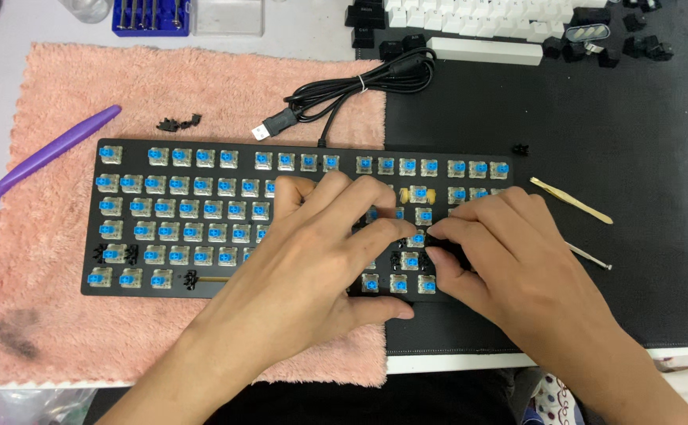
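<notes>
A blue screwdriver case [151, 17] and a clear plastic box [228, 16] stand at the top edge.

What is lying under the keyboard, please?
The keyboard rests on a pink towel at left and a black mat at right; whatever lies directly beneath it is covered.

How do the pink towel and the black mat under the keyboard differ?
The pink towel is fluffy, with dark smudges at its near left corner; the black mat is smooth and looks clean. The towel carries the keyboard's left part, the mat its right. Both lie flat on the table.
</notes>
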